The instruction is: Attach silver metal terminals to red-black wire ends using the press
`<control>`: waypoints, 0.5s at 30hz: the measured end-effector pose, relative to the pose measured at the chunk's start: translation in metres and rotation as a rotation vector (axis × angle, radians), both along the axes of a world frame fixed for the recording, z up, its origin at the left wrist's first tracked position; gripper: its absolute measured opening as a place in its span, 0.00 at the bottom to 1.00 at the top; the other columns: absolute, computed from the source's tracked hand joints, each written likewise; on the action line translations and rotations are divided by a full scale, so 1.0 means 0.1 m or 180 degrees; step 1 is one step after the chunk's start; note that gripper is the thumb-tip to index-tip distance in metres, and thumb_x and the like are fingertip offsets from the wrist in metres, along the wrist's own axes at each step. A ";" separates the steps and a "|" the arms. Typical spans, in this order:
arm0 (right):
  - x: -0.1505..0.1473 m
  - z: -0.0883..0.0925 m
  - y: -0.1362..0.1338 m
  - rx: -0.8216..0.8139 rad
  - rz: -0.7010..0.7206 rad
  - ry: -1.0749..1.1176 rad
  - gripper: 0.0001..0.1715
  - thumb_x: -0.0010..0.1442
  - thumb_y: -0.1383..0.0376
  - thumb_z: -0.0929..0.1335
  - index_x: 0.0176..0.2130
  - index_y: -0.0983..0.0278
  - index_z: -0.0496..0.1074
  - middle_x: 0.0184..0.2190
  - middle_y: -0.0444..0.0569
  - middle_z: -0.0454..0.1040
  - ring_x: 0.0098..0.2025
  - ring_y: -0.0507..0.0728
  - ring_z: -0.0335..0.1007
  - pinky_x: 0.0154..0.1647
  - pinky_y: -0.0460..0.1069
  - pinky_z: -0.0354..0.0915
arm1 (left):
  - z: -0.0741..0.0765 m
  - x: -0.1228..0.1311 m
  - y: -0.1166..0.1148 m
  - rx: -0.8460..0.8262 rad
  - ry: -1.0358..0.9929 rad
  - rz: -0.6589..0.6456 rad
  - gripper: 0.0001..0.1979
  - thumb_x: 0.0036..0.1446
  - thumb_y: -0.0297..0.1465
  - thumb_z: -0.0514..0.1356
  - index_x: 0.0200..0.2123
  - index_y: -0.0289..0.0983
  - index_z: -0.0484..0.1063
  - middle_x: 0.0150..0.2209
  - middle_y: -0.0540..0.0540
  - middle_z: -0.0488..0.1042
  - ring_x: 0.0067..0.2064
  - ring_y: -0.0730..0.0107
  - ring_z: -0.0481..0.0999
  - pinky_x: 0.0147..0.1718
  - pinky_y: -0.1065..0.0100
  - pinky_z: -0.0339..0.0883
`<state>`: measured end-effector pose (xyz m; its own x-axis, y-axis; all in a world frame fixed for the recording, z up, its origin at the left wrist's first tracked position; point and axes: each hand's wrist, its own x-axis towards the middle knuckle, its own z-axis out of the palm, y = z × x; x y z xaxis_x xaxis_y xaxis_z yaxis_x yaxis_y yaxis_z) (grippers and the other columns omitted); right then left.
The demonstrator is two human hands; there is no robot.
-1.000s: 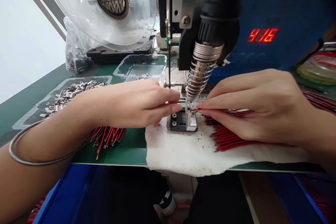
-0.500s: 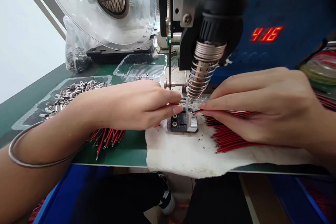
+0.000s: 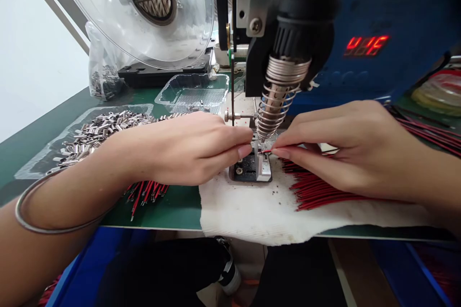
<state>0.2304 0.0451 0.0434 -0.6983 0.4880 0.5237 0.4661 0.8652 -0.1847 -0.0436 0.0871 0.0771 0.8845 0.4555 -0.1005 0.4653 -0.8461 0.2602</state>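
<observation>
My left hand reaches in from the left, thumb and forefinger pinched together at the small metal fixture; what they hold is too small to name. My right hand comes from the right and pinches the tip of a thin red wire at the same fixture. Directly above the two fingertips hangs the soldering iron tip inside its wire coil guard. A bundle of red and black wires lies under my right hand on a white cloth.
A heap of small metal terminals lies on clear plastic at the left. A clear plastic tray and a clear solder reel stand behind. Finished red wires lie under my left wrist. A blue unit shows a red digit display.
My right hand has shifted slightly, its fingertips closing in on the fixture under the iron. The red display digits changed. My left hand stays almost still.
</observation>
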 end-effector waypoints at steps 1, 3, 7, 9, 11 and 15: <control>0.00 -0.01 0.01 -0.0044 0.0011 -0.0009 0.11 0.76 0.69 0.71 0.44 0.64 0.86 0.33 0.47 0.85 0.29 0.52 0.79 0.32 0.47 0.69 | -0.01 0.00 0.00 -0.0010 -0.0028 -0.0031 0.15 0.79 0.34 0.49 0.42 0.40 0.73 0.28 0.47 0.77 0.27 0.63 0.73 0.31 0.59 0.59; -0.01 -0.03 0.02 -0.0146 0.0003 -0.0024 0.12 0.76 0.68 0.70 0.44 0.64 0.86 0.36 0.48 0.87 0.32 0.54 0.81 0.34 0.48 0.70 | -0.02 0.01 0.00 -0.0014 -0.0069 -0.0070 0.15 0.79 0.35 0.49 0.40 0.41 0.71 0.26 0.47 0.74 0.26 0.63 0.71 0.30 0.58 0.57; -0.04 -0.05 0.03 -0.0246 -0.0067 -0.0077 0.13 0.78 0.66 0.69 0.43 0.63 0.84 0.38 0.49 0.87 0.34 0.56 0.82 0.36 0.50 0.70 | -0.04 0.02 0.00 -0.0004 0.0004 -0.0039 0.14 0.80 0.35 0.50 0.38 0.42 0.67 0.23 0.51 0.67 0.23 0.66 0.64 0.28 0.58 0.52; -0.05 -0.06 0.03 -0.0262 -0.0151 -0.0148 0.14 0.79 0.66 0.68 0.42 0.63 0.82 0.35 0.49 0.86 0.33 0.55 0.80 0.34 0.50 0.67 | -0.05 0.02 0.00 0.0010 -0.0016 -0.0034 0.13 0.79 0.34 0.50 0.40 0.42 0.69 0.24 0.51 0.69 0.24 0.65 0.65 0.29 0.59 0.53; -0.07 -0.06 0.01 -0.0299 -0.0257 -0.0184 0.14 0.79 0.65 0.67 0.42 0.63 0.81 0.34 0.48 0.85 0.31 0.55 0.77 0.33 0.50 0.64 | -0.06 0.01 0.00 0.0083 -0.0042 -0.0036 0.13 0.79 0.34 0.49 0.42 0.40 0.71 0.26 0.49 0.73 0.26 0.64 0.68 0.30 0.59 0.55; -0.09 -0.06 -0.03 -0.0478 -0.0466 -0.0157 0.15 0.78 0.63 0.67 0.42 0.63 0.82 0.34 0.48 0.84 0.30 0.55 0.75 0.33 0.51 0.63 | -0.05 0.01 -0.01 0.0137 -0.0085 -0.0069 0.13 0.78 0.32 0.49 0.43 0.40 0.73 0.28 0.47 0.76 0.28 0.64 0.72 0.31 0.60 0.57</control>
